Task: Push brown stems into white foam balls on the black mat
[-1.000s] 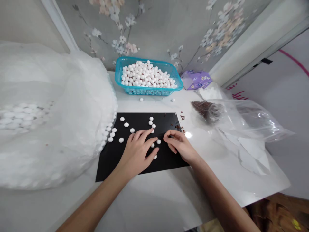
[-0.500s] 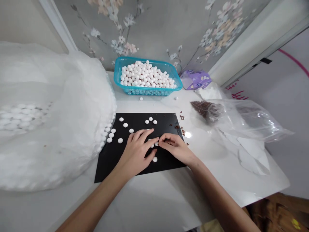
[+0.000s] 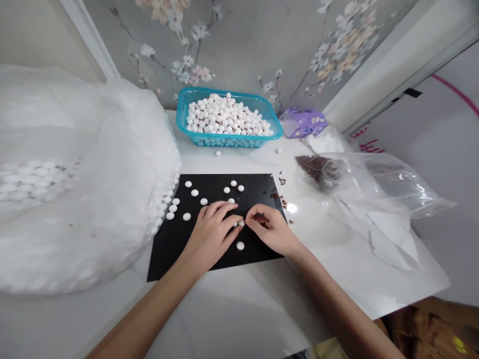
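Small white balls (image 3: 186, 217) lie scattered over a black mat (image 3: 168, 254). My left hand (image 3: 213, 229) rests above the mat, its thumb and forefinger closed about one white ball (image 3: 241, 223); the other fingers stretch over the mat. Another ball is partly hidden under this hand. Just right of the held ball, my right hand (image 3: 271, 229) is curled, thumb and forefinger pinched together close to it. Small brown bits seem to show inside its curled fingers, but the fingertips hide what they pinch. A single ball (image 3: 240, 246) lies below the hands.
Behind the mat stands a turquoise basket (image 3: 228, 141) heaped with white balls. A large white bag (image 3: 112, 199) of balls bulges at the left. Brown bits (image 3: 283, 203) lie by the mat's right edge, near a clear bag (image 3: 389, 184) of brown pieces and a purple pack (image 3: 304, 123).
My left thumb has moved up toward the forefinger, closing about a white ball. My right hand has barely shifted. A loose ball near the basket has rolled slightly right.
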A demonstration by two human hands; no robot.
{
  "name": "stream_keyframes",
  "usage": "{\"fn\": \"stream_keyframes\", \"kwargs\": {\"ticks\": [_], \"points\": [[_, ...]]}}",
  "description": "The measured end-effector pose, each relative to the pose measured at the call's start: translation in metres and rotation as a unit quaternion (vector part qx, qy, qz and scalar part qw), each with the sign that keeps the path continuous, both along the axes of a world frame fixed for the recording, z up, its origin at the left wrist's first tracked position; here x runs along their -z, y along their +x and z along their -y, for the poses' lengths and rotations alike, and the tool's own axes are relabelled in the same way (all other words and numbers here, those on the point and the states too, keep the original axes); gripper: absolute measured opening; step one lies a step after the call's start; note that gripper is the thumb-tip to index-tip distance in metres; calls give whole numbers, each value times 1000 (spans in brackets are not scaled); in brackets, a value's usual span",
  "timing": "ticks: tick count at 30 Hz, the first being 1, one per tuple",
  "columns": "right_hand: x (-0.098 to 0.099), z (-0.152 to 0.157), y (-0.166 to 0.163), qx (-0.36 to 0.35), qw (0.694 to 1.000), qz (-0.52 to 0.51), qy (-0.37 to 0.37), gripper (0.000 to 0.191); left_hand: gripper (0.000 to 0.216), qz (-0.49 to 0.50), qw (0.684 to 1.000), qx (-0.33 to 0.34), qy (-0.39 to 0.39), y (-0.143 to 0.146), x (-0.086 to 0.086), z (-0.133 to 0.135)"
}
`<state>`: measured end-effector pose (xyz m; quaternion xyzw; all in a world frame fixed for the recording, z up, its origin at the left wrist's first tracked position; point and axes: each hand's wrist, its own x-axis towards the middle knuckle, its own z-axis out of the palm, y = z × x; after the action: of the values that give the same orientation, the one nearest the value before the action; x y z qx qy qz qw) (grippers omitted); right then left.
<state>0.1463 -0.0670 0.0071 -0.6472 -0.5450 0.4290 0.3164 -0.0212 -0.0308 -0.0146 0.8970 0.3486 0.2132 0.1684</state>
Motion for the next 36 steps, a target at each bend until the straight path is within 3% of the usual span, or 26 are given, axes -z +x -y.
{"fn": "stream_keyframes", "kwargs": {"ticks": [16,29,36], "points": [[4,-2,0,52,992,-86,-82,18,15,16,999,-13,-34,1,-1,-2],[9,-5,3,40,990,-98,-93,20,14,14,999,-21,-48,0,1,-2],[9,-9,2,37,995,-54,-70,19,13,13,999,-25,-35,0,1,-2]]}}
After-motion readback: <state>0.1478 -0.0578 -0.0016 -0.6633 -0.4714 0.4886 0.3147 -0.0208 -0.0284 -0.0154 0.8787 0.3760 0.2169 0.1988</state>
